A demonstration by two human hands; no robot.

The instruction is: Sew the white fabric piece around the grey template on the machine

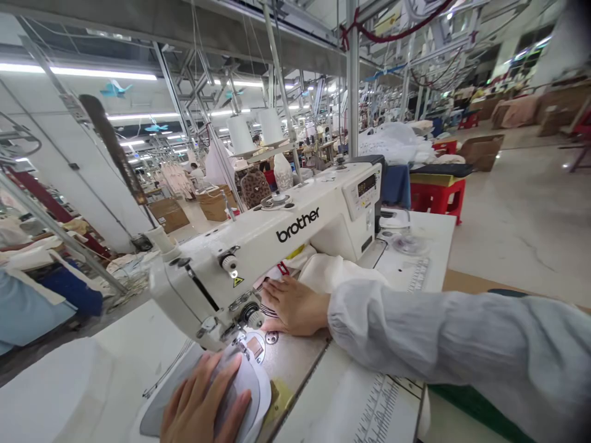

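A white Brother sewing machine (277,246) stands on a white work table (341,394), its needle end at the left. My left hand (203,400) lies flat at the bottom of the view on a rounded white fabric piece (247,384), just in front of the presser foot (242,346). Under the machine arm, my right hand (295,306) presses on white cloth (332,274), with a dark-striped edge by its fingertips. A pale grey sleeve covers my right arm. The needle is hidden by the machine head.
A printed measuring scale (381,409) runs along the table. Thread cones (241,135) stand above the machine. A clear disc (409,245) lies at the far table corner. Red stools (436,197), cardboard boxes (481,152) and garment piles surround other sewing stations.
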